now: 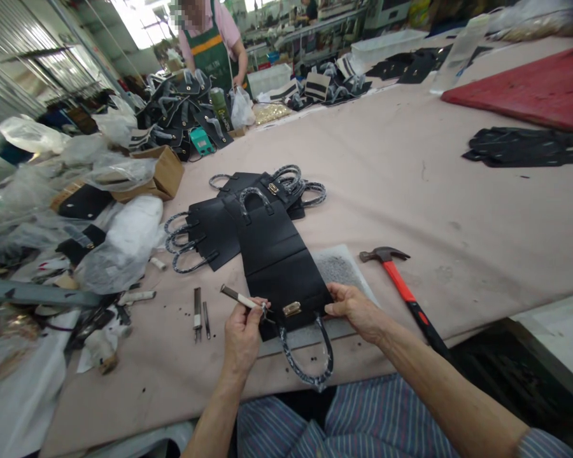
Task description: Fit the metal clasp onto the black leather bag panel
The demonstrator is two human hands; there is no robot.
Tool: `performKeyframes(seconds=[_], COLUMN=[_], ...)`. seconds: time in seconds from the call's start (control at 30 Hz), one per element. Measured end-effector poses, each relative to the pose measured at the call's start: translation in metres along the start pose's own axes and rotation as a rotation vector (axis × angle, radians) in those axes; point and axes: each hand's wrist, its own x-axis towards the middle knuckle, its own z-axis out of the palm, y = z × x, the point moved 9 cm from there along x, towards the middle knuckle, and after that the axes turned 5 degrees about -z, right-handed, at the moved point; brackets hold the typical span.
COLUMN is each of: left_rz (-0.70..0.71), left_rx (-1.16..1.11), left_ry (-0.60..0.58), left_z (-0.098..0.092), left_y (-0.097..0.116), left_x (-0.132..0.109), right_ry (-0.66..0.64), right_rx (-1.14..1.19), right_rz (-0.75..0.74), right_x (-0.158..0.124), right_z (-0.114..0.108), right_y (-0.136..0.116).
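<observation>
At the near side of the table (434, 210), a black panel (279, 254) lies over a pale slab (346, 270), its far end overlapping a pile of similar black pieces (214, 232). Fitted: a gold-toned clasp (292, 309), a near handle (321, 383) and a far handle (252, 193), both handles in clear wrap.

Handling, as judged: light, smooth-faced, fairly stiff but likely to bend at the cross creases; surface apt to mark, wrapped handles apt to slip. Best hold: the side edges near the clasp, keeping fingers off the metal.

Right hand (356, 312): thumb and fingers pinching the panel's right edge. Left hand (243, 334): pinching a pale-gripped hand tool (239, 298) at the panel's left edge; contact of its working end with the panel cannot be told.

Further out: a pronged tool (197, 312) and slim rod (207, 320) lie left; a claw hammer (401, 280) lies right. Across the table stands a co-worker (210, 54) wearing a green apron.
</observation>
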Motion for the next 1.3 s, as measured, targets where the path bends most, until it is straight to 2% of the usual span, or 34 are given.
performKeyframes(seconds=[0.1, 0.2, 0.3, 0.37, 0.53, 0.97, 1.3], left_rz=[0.003, 0.001, 0.001, -0.024, -0.074, -0.013, 0.052], left_rx=[-0.174, -0.321, -0.331, -0.323, -0.345, -0.440, -0.284], left_ry=[-0.061, -0.186, -0.271, -0.285, -0.285, -0.348, -0.398], left_z=[0.019, 0.059, 0.094, 0.105, 0.106, 0.104, 0.102], left_y=[0.019, 0.033, 0.032, 0.024, 0.010, 0.010, 0.022], left_x=[0.016, 0.034, 0.049, 0.054, 0.056, 0.052, 0.048], right_ry=[0.023, 0.036, 0.041, 0.047, 0.078, 0.110, 0.093], right_rx=[-0.006, -0.016, -0.022, -0.020, -0.018, -0.054, -0.020], right_rz=[0.007, 0.008, 0.016, 0.026, 0.061, 0.133, 0.109], right_x=[-0.002, -0.003, -0.002, -0.001, 0.003, 0.009, 0.008], right_z=[0.000, 0.000, -0.001, -0.002, -0.004, -0.005, -0.001], right_y=[-0.001, -0.003, -0.002, 0.000, 0.003, 0.006, 0.003])
